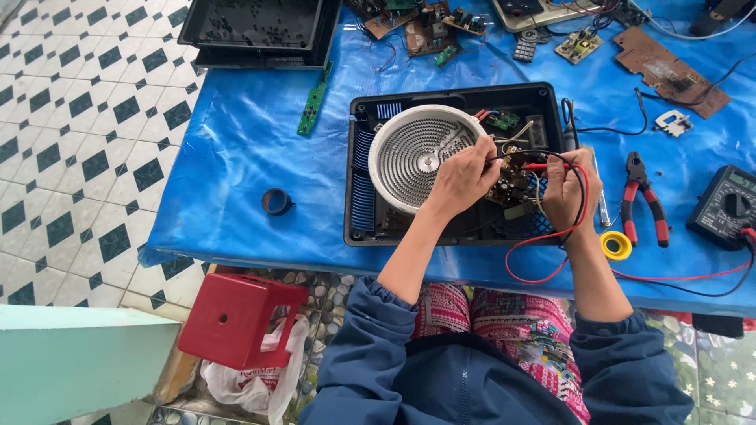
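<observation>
**Probes on the cooker's board**

Our blue sleeves sit nearest the lens, arms reaching up over the blue table (252, 149) to the opened black cooker housing (453, 161). Its round white heating coil (417, 157) lies left; the circuit board (516, 177) lies right, just between both hands. Our left hand (465, 177) pinches a black probe (504, 157), our right hand (571, 189) a red probe (543, 166), tips pointing inward. Red-handled pliers (642, 197) and a multimeter (724, 206) rest farther right.

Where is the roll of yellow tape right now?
The roll of yellow tape lies on the blue sheet, just right of the right hand and below-left of the red-handled pliers.
</observation>
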